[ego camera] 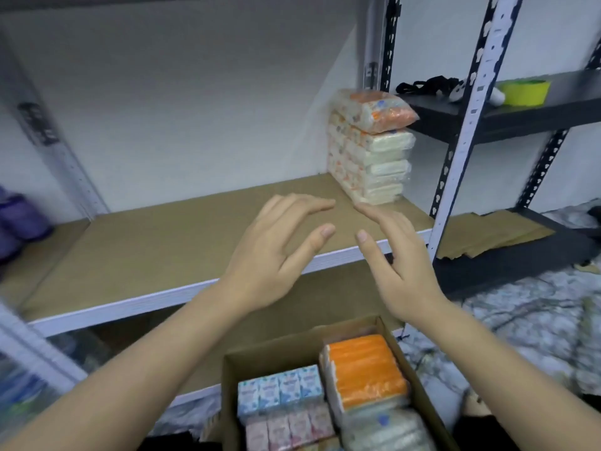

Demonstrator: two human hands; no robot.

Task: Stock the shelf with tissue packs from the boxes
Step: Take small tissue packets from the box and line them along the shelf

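Tissue packs: stack of white-and-orange plastic-wrapped tissue packs (369,148) at back right corner of brown board shelf (156,236), against white wall.
Box: open brown cardboard box (279,349) below shelf's front edge, w/ orange-topped pack (366,369) and small blue and pink packs (281,390).
Hands: left hand (276,252) and right hand (400,265) over front edge, fingers spread, holding nothing.
Side: yellow tape roll (523,92) on black shelf (520,118) at right.

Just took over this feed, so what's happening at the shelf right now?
A person is stocking tissue packs. Both hands, left hand and right hand, are open and empty in front of the shelf. A stack of tissue packs stands at the shelf's right end. The cardboard box below holds an orange pack and small packs.
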